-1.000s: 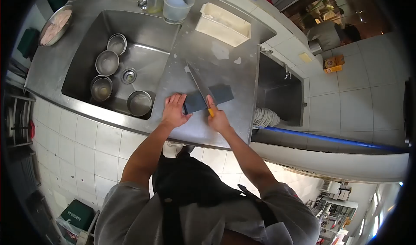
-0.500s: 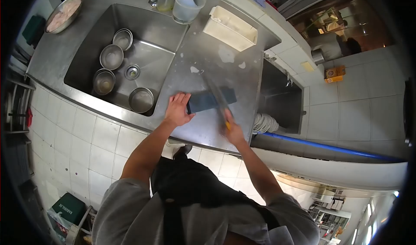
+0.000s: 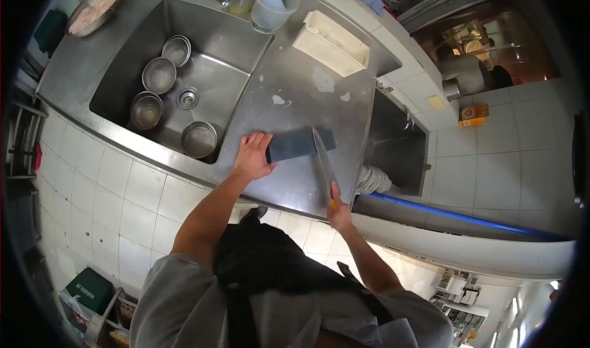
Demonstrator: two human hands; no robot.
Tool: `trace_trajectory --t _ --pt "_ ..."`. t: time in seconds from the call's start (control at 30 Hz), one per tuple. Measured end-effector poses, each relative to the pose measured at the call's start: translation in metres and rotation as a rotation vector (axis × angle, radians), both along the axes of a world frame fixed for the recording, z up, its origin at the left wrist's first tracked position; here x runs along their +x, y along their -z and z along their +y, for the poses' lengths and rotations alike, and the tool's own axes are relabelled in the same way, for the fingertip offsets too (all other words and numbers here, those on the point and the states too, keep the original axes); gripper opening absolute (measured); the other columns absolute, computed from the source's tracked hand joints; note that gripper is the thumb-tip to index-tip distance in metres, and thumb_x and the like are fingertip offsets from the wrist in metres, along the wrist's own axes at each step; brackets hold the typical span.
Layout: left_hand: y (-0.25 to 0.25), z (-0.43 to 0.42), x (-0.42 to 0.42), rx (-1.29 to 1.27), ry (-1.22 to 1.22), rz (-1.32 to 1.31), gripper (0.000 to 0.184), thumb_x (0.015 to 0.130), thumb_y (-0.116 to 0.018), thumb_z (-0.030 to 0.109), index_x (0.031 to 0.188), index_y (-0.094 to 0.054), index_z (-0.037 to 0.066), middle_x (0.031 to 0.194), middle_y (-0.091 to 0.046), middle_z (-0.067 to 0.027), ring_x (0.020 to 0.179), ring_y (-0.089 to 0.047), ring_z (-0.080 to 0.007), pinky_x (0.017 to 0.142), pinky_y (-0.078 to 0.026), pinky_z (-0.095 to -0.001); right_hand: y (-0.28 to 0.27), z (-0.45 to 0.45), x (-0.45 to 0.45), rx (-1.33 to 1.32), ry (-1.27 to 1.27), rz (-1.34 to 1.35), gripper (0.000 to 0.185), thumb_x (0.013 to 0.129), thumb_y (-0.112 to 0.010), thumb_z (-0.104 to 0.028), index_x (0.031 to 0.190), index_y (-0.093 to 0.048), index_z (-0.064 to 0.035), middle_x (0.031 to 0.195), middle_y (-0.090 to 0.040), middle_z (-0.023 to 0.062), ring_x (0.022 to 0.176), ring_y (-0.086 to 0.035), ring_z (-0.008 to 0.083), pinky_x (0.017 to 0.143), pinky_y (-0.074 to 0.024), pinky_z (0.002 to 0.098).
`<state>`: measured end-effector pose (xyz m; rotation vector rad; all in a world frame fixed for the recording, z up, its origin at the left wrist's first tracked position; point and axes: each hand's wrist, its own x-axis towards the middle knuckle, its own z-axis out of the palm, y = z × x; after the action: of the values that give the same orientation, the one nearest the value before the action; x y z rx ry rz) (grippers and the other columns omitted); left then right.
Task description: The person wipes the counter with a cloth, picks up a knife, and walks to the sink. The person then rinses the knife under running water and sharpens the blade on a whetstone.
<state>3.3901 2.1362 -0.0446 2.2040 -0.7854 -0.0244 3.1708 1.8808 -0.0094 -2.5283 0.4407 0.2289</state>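
A dark blue-grey sharpening stone lies on the steel counter. My left hand grips its left end, fingers over the far side and thumb at the near edge. In my right hand is the handle of a kitchen knife, with a bit of yellow showing on the handle. The blade points away from me, its tip end over the right part of the stone. Whether the blade touches the stone I cannot tell.
Several round metal pans stand in the sink at left. A bowl of pale meat, a clear bucket and a cream rectangular tub stand at the back. On the right, a blue pole slants beside a mop head.
My right hand has drawn the knife back toward me and slightly right, so less of the blade overlaps the stone. The left hand and the stone have stayed in place.
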Motion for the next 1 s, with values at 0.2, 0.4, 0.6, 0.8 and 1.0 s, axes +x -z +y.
trace_trajectory --t 0.2,0.4,0.6,0.8,1.0 --pt "0.003 0.002 0.003 0.001 0.01 -0.009 0.08 0.061 -0.085 0.028 0.128 -0.05 0.005 0.121 -0.054 -0.0122 0.123 -0.047 -0.0298 0.101 -0.033 -0.0449 -0.004 0.066 0.125 -0.002 -0.005 0.073 0.088 0.084 -0.054 -0.006 0.156 -0.009 -0.0318 0.122 -0.063 0.0219 0.094 -0.063 0.0462 0.082 -0.0526 0.0504" --pt "0.003 -0.002 0.003 0.016 -0.008 0.002 0.079 0.062 -0.085 0.03 0.129 -0.049 0.005 0.122 -0.054 -0.0121 0.123 -0.046 -0.0296 0.101 -0.033 -0.0443 -0.009 0.003 -0.036 0.035 0.053 0.075 0.09 0.082 -0.05 0.002 0.158 -0.006 -0.0218 0.152 -0.037 0.0185 0.136 -0.044 0.0324 0.105 -0.0443 0.0354" --pt "0.001 0.0 0.003 0.037 0.011 0.018 0.08 0.064 -0.084 0.031 0.13 -0.048 0.005 0.124 -0.053 -0.0116 0.126 -0.044 -0.0283 0.103 -0.031 -0.0437 -0.014 0.075 0.073 0.016 0.091 0.2 0.093 0.082 -0.054 -0.002 0.156 -0.006 -0.0308 0.126 -0.058 0.0261 0.097 -0.061 0.0499 0.085 -0.0502 0.0545" --pt "-0.001 -0.002 0.004 0.057 0.0 0.0 0.081 0.064 -0.084 0.031 0.131 -0.048 0.004 0.124 -0.053 -0.0122 0.126 -0.044 -0.0283 0.103 -0.031 -0.044 -0.028 0.024 -0.044 -0.125 0.127 0.037 0.091 0.08 -0.051 0.003 0.157 -0.009 -0.0227 0.144 -0.048 0.0204 0.111 -0.06 0.0428 0.089 -0.0516 0.0465" --pt "0.0 0.001 0.002 0.019 0.018 0.024 0.081 0.063 -0.084 0.031 0.131 -0.048 0.003 0.123 -0.053 -0.0133 0.125 -0.045 -0.0299 0.103 -0.032 -0.0445 0.001 0.073 0.064 -0.139 0.058 0.156 0.096 0.079 -0.053 0.002 0.156 -0.009 -0.0362 0.103 -0.067 0.028 0.091 -0.064 0.0491 0.084 -0.0517 0.0485"
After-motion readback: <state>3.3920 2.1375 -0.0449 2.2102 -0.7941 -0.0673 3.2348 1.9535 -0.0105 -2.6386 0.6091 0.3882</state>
